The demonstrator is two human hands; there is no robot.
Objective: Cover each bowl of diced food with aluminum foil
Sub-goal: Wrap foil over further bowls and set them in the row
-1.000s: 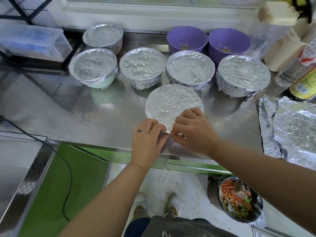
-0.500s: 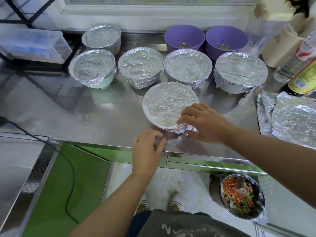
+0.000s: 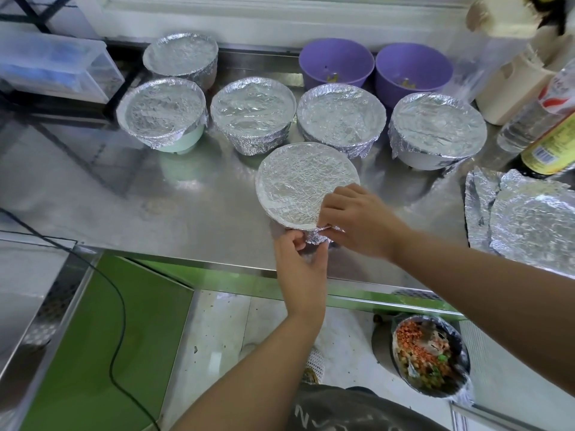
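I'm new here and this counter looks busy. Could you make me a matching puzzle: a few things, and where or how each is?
Things: 1 nearest foil-covered bowl; 2 purple bowls; 3 loose foil sheets; 4 lined container of diced bits.
States: A uncovered, at the back; B below the counter; C foil edge pinched by left hand and right hand; D lying at the counter's right end.
Pairs: 1-C; 2-A; 3-D; 4-B.
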